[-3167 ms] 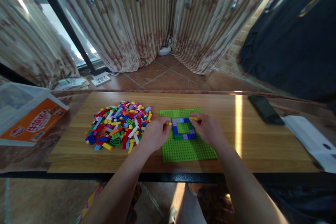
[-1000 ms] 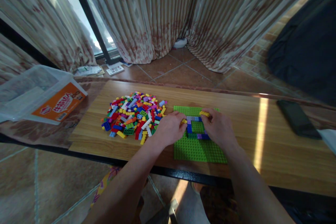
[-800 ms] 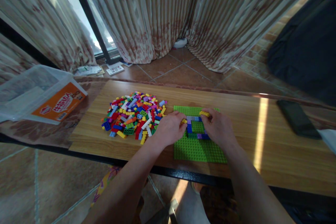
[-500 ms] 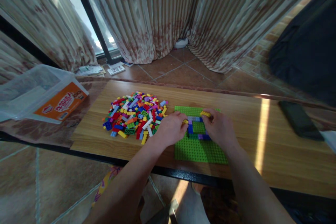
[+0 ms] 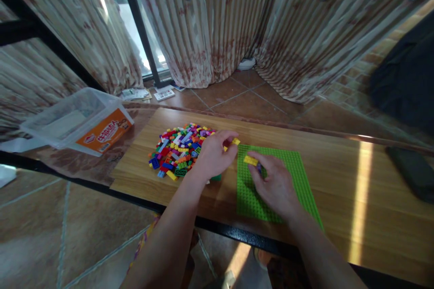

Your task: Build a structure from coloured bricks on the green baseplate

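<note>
My left hand [image 5: 217, 153] is closed with a yellow brick [image 5: 236, 142] at its fingertips. It is over the right side of the brick pile [image 5: 179, 146], beside the baseplate's left edge. Another yellow brick [image 5: 250, 160] is pinched between thumb and fingers of my right hand [image 5: 274, 183], above the green baseplate [image 5: 301, 171]. A bit of a blue-purple brick [image 5: 259, 167] shows by the right fingers. That hand hides most of the bricks on the baseplate. A dark green brick [image 5: 216, 177] lies by my left wrist.
The wooden table [image 5: 335, 189] carries the pile and baseplate. A clear plastic bin [image 5: 68, 117] with an orange label stands at the left. A dark phone-like object [image 5: 412, 171] lies at the right. Striped curtains [image 5: 217, 31] hang behind the table.
My left hand has moved left off the baseplate toward the pile, keeping its yellow brick. My right hand has shifted left over the baseplate, still holding its brick. The whole view has shifted too.
</note>
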Available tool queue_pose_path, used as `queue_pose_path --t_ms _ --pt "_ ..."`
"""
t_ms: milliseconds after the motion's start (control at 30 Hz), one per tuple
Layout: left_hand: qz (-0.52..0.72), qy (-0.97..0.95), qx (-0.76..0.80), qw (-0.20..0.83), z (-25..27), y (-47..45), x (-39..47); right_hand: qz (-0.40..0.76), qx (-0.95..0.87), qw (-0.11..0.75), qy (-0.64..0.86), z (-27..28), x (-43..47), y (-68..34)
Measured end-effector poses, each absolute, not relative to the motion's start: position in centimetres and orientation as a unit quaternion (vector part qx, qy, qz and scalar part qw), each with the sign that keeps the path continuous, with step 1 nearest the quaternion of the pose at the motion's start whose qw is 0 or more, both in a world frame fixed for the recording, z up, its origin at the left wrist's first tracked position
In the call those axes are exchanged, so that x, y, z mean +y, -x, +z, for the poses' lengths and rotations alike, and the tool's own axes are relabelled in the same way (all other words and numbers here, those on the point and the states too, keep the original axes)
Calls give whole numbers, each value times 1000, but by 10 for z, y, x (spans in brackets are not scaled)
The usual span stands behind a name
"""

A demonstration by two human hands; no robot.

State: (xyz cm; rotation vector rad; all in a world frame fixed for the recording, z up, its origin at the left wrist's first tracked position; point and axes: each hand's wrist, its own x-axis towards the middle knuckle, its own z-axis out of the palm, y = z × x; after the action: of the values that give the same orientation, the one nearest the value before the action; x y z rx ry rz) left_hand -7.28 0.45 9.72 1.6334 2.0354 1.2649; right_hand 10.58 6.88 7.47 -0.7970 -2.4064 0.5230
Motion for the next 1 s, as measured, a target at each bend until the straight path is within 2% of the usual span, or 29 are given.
queue_pose_path --t_ms 200,533,767,1000 --pt "320 -640 662 224 101 78 -4 200 -933 195 226 73 63 -101" --pt "253 -645 683 230 97 81 -8 223 -932 187 217 67 66 -100" --pt "263 -643 695 187 99 89 -9 213 -928 194 238 66 63 -98" --pt "364 -581 717 128 107 105 -11 208 -924 219 234 63 56 -94"
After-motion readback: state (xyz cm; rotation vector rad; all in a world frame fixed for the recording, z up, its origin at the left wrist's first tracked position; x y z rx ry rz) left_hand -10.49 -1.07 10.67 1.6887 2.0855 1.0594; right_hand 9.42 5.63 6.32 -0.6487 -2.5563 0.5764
